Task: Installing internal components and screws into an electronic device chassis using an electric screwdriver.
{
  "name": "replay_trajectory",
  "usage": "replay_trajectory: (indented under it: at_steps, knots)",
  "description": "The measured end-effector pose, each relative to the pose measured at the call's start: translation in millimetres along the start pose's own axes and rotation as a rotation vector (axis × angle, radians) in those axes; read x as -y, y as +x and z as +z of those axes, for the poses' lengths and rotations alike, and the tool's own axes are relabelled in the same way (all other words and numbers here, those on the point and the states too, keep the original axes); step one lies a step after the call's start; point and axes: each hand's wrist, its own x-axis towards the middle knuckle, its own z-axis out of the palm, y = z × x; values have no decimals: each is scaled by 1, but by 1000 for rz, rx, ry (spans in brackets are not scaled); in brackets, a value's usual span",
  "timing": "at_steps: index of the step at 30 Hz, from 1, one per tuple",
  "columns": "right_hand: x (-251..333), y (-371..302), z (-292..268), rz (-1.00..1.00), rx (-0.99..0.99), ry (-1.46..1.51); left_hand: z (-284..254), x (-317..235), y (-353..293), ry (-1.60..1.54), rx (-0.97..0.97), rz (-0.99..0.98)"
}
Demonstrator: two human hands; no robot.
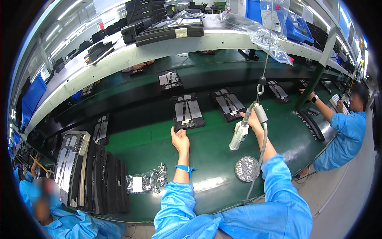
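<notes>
My left hand (180, 140), with thumb and fingers apart, is at the near edge of an opened tablet in a black tray (188, 111); silver battery cells show inside. A blue strap (186, 168) circles that wrist. My right hand (254, 119) is partly hidden behind a hanging electric screwdriver (239, 135). Its visible fingers close at the near right corner of another opened tablet (227, 104), which lies slightly turned. A round dish of small metal parts (246, 169) sits below the screwdriver. Nothing shows in the left palm.
At left stands a row of upright black trays (101, 179), beside a clear bag of small parts (143, 183). More tablets lie on the dark belt (139, 91). Overhead runs a white shelf (223, 36). Co-workers in blue sit at right (342, 135) and lower left (75, 223).
</notes>
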Motion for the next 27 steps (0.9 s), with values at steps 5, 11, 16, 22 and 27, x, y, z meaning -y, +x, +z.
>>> replay_trajectory:
  at_steps: [5, 11, 16, 22, 27]
  knots:
    - [-43, 57, 54, 305, 451, 2, 5, -8, -3, -91, 42, -91]
    - [42, 35, 70, 581, 590, 596, -8, 6, -2, -361, 272, -206]
    - [86, 22, 45, 573, 603, 614, 13, 15, -9, -626, 643, -448]
    - [82, 18, 44, 590, 428, 720, 28, -7, -20, -790, 711, -561]
    - [186, -63, -63, 588, 718, 1177, 6, -18, -23, -771, 857, -631]
